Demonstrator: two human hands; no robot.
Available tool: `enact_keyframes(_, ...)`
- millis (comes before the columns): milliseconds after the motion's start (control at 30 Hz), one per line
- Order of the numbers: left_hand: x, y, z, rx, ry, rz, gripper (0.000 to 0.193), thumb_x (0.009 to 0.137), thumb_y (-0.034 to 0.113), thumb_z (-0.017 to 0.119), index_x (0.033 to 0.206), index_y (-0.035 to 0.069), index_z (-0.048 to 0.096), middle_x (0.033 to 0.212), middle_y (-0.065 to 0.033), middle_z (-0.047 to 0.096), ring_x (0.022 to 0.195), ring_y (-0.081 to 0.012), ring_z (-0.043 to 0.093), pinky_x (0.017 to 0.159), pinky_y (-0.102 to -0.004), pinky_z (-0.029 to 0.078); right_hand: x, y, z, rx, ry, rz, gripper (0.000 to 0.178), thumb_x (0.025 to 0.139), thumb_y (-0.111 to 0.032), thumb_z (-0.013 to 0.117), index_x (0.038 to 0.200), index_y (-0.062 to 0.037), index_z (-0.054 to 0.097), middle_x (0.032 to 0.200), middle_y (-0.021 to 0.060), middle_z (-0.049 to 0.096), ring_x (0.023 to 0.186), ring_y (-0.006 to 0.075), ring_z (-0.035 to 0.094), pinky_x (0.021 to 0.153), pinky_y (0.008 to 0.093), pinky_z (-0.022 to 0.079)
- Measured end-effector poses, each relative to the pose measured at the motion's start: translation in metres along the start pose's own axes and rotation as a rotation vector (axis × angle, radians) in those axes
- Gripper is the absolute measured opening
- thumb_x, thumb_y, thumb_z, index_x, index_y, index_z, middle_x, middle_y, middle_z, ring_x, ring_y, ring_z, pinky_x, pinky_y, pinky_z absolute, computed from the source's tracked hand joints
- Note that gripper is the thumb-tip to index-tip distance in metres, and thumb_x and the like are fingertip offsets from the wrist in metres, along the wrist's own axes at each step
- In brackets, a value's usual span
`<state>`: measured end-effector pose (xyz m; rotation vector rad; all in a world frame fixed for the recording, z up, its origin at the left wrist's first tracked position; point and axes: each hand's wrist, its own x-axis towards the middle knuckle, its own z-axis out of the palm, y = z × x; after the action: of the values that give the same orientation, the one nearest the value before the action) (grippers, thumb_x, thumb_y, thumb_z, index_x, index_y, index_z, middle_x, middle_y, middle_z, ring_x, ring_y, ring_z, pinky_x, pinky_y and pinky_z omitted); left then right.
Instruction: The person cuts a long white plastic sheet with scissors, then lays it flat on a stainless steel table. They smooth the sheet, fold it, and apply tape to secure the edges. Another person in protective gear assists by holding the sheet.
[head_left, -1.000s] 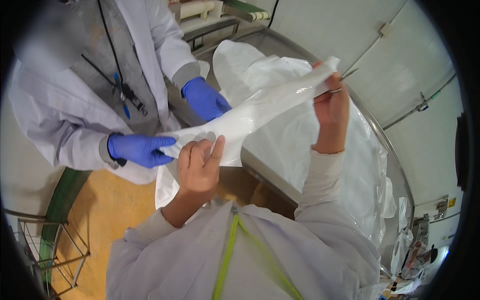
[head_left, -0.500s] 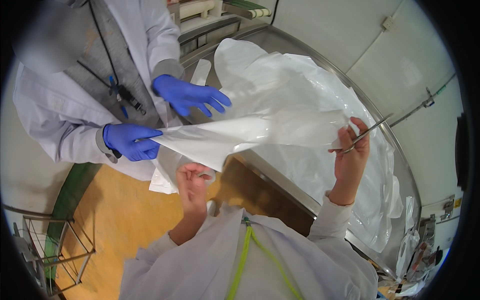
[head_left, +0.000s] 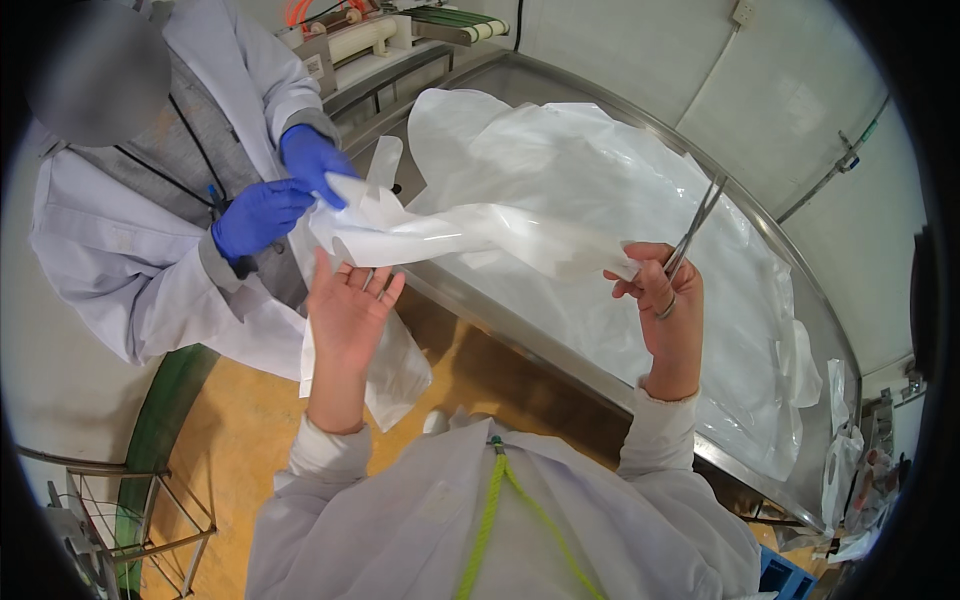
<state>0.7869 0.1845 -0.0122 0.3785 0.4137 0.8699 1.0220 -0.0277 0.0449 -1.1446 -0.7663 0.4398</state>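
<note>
From my end, one white sheet (head_left: 490, 230) was up with a heap (head_left: 735, 340) left on the table (head_left: 545, 350), right hand (head_left: 672, 300) pinching it plus scissors (head_left: 694, 238), left hand (head_left: 350, 315) loosely open, seemingly empty.

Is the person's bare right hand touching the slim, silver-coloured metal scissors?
Touching: the head view shows the right hand closed around the handle end of the metal scissors.

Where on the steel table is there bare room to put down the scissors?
Bare steel shows on the steel table in strips: at the far-left corner and along the right side, both between the white plastic pile and the table's edge. The middle is crowded: the pile covers it, and in this view the held plastic sheet, right hand and scissors overlap it.
</note>
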Motion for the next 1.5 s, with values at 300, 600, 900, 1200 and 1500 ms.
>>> enact_keyframes(300, 0.028, -0.007, -0.007, -0.204, -0.003, -0.042, 0.022, 0.089, 0.028, 0.060, 0.083, 0.007, 0.053, 0.106, -0.0101, 0.060, 0.115, -0.0242, 0.053, 0.087, -0.0412, 0.042, 0.012, 0.009, -0.007, 0.299, 0.010, 0.266, 0.014, 0.086, -0.005, 0.060, 0.098, 0.0014, 0.063, 0.070, 0.0030, 0.062, 0.063, 0.0105, 0.061, 0.052, 0.0246, 0.045)
enact_keyframes(600, 0.095, -0.001, -0.036, -0.420, -0.062, 0.054, 0.024, 0.090, 0.017, 0.057, 0.111, 0.008, 0.051, 0.113, -0.0098, 0.053, 0.112, -0.0231, 0.052, 0.089, -0.0450, 0.042, 0.022, 0.007, 0.018, -0.003, 0.124, 0.090, 0.018, 0.083, -0.011, 0.067, 0.097, -0.0018, 0.061, 0.082, 0.0081, 0.067, 0.071, 0.0151, 0.065, 0.055, 0.0238, 0.046)
enact_keyframes(900, 0.081, 0.041, -0.013, -0.022, -0.584, 0.166, 0.029, 0.091, 0.020, 0.054, 0.115, 0.004, 0.050, 0.117, -0.0134, 0.053, 0.114, -0.0250, 0.048, 0.089, -0.0425, 0.043, 0.032, 0.002, 0.035, -0.223, 0.175, -0.030, 0.018, 0.087, -0.017, 0.065, 0.090, -0.0003, 0.060, 0.077, 0.0055, 0.062, 0.066, 0.0158, 0.064, 0.058, 0.0266, 0.049)
enact_keyframes(1200, 0.054, 0.010, -0.084, 0.118, -0.074, 0.558, 0.026, 0.094, 0.027, 0.049, 0.110, 0.007, 0.052, 0.102, -0.0079, 0.059, 0.095, -0.0212, 0.058, 0.077, -0.0325, 0.049, 0.018, -0.004, 0.037, -0.080, 0.100, 0.058, 0.017, 0.088, -0.015, 0.063, 0.082, -0.0040, 0.051, 0.071, 0.0046, 0.058, 0.064, 0.0218, 0.067, 0.059, 0.0292, 0.051)
enact_keyframes(1500, -0.019, -0.067, -0.009, -0.082, -0.175, 0.145, 0.050, 0.094, 0.044, 0.040, 0.125, 0.004, 0.044, 0.120, -0.0095, 0.053, 0.115, -0.0285, 0.050, 0.095, -0.0458, 0.039, -0.005, 0.001, 0.034, -0.080, 0.043, 0.079, 0.011, 0.086, -0.003, 0.058, 0.080, -0.0050, 0.049, 0.069, 0.0048, 0.057, 0.057, 0.0188, 0.064, 0.053, 0.0271, 0.050)
